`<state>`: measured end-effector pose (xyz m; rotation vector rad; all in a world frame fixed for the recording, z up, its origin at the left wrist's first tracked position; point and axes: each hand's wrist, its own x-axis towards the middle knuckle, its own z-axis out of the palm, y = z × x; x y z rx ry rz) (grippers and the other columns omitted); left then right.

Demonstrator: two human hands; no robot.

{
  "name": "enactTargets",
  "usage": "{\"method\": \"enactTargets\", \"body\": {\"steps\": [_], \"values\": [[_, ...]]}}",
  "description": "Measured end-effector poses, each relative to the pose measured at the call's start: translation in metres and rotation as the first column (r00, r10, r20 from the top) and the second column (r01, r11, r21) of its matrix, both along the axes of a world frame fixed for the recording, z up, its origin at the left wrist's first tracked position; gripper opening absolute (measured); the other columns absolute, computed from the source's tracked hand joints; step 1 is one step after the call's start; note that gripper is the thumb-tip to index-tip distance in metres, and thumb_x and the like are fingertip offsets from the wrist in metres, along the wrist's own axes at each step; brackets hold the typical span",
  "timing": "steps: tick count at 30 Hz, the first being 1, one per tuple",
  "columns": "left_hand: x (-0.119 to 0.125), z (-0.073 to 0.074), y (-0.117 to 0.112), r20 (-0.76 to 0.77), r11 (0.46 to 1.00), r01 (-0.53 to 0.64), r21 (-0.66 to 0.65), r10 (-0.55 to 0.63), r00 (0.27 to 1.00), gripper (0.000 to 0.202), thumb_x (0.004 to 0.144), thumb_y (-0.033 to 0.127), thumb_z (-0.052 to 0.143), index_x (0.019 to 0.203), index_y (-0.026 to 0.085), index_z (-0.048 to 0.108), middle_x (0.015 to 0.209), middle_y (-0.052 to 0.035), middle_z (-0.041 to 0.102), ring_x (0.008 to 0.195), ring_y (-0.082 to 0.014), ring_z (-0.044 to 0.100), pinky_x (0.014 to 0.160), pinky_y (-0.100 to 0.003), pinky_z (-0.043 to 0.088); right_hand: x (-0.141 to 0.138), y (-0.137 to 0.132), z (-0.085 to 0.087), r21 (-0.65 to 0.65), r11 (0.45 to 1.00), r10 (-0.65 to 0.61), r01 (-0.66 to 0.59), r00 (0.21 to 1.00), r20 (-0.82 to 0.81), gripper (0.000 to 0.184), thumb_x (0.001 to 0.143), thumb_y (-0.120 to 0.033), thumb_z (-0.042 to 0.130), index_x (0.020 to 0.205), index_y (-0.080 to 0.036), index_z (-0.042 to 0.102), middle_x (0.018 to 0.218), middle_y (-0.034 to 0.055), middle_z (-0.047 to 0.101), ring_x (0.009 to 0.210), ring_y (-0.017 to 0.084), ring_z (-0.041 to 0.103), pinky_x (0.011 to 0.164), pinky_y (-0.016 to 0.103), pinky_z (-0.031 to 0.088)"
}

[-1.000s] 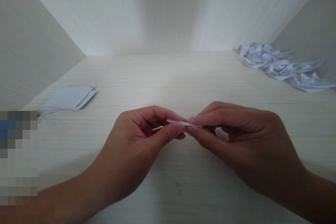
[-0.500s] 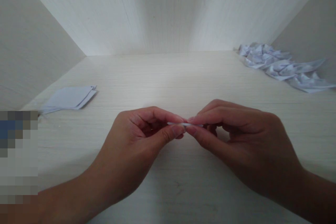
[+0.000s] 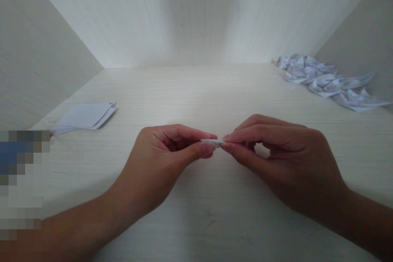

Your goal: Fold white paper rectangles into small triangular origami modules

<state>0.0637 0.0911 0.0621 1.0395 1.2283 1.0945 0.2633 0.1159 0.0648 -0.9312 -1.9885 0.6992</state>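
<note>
A small folded piece of white paper (image 3: pixel 217 142) is held edge-on above the middle of the table, so mostly its thin edge shows. My left hand (image 3: pixel 172 151) pinches its left part between thumb and fingers. From the other side my right hand (image 3: pixel 276 151) pinches its right end, thumb below and fingertips above. The fingertips of both hands are close together and cover much of the paper.
A small stack of white paper sheets (image 3: pixel 84 116) lies at the left of the pale table (image 3: pixel 184 90). Several folded white paper shapes (image 3: pixel 325 80) are heaped along the right side panel. Pale panels (image 3: pixel 138 20) rise at the back and sides. A blurred patch covers the left edge.
The fingertips have drawn slightly apart, with my right fingertips a little further right on the paper. The paper's edge tilts differently, and the whole view has shifted slightly.
</note>
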Motion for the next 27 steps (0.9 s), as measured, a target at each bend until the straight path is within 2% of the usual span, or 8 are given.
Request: {"method": "enactTargets", "body": {"steps": [4,10,14,18,22,27], "values": [[0.0005,-0.0009,0.0006,-0.007,0.999,0.003,0.034,-0.003,1.000,0.009,0.077,0.024,0.089,0.084,0.020,0.085,0.085,-0.0046,0.084,0.078,-0.0144,0.076,0.074,-0.019,0.061,0.0013,0.0024,-0.0016,0.021,1.000,0.000,0.000,1.000,-0.009,0.009,0.088,-0.018,0.078,0.083,-0.026,0.079,0.078,-0.0023,0.076,0.066,0.012,0.067,0.052,0.025,0.048],[-0.0011,0.0063,-0.0028,-0.184,0.981,0.030,0.191,0.006,0.983,0.004,0.080,0.019,0.084,0.077,0.021,0.082,0.078,-0.0007,0.081,0.067,-0.0116,0.072,0.064,-0.017,0.058,-0.0019,0.0011,-0.0024,0.030,0.999,0.022,-0.021,1.000,-0.016,0.006,0.086,-0.017,0.079,0.083,-0.022,0.079,0.075,-0.0010,0.072,0.065,0.011,0.065,0.056,0.024,0.051],[-0.0013,0.0058,-0.0056,-0.318,0.949,0.088,0.303,0.013,0.948,0.009,0.085,0.016,0.078,0.080,0.023,0.081,0.078,0.0020,0.080,0.069,-0.0113,0.072,0.067,-0.018,0.058,-0.0026,-0.0018,-0.0040,0.111,0.993,0.033,-0.035,0.999,0.024,0.004,0.086,-0.016,0.079,0.086,-0.020,0.079,0.080,0.0001,0.073,0.069,0.011,0.066,0.060,0.024,0.052],[-0.0013,0.0044,-0.0082,-0.423,0.916,0.142,0.375,0.033,0.906,0.015,0.087,0.012,0.073,0.082,0.024,0.080,0.084,0.0029,0.081,0.078,-0.0120,0.074,0.071,-0.019,0.056,-0.0029,-0.0037,-0.0054,0.236,0.970,0.021,-0.053,0.990,0.137,0.008,0.089,-0.011,0.073,0.087,-0.017,0.078,0.085,0.0024,0.073,0.075,0.013,0.066,0.067,0.026,0.052],[-0.0017,0.0048,-0.0073,-0.433,0.931,0.139,0.337,0.022,0.901,0.012,0.087,0.015,0.073,0.081,0.023,0.079,0.081,0.0024,0.080,0.075,-0.0134,0.073,0.067,-0.021,0.055,-0.0052,-0.0025,-0.0054,0.328,0.943,-0.033,-0.061,0.961,0.274,0.014,0.094,-0.014,0.067,0.083,-0.015,0.075,0.081,0.0038,0.072,0.076,0.017,0.064,0.074,0.033,0.049],[-0.0013,0.0047,-0.0010,-0.406,0.977,0.074,0.200,0.014,0.914,0.007,0.083,0.023,0.077,0.077,0.022,0.079,0.076,-0.0013,0.079,0.063,-0.0152,0.067,0.056,-0.024,0.049,-0.0059,0.0031,-0.0046,0.285,0.958,-0.081,-0.024,0.934,0.349,0.016,0.093,-0.011,0.064,0.081,-0.018,0.071,0.082,0.0019,0.072,0.073,0.017,0.062,0.072,0.034,0.044]]}}
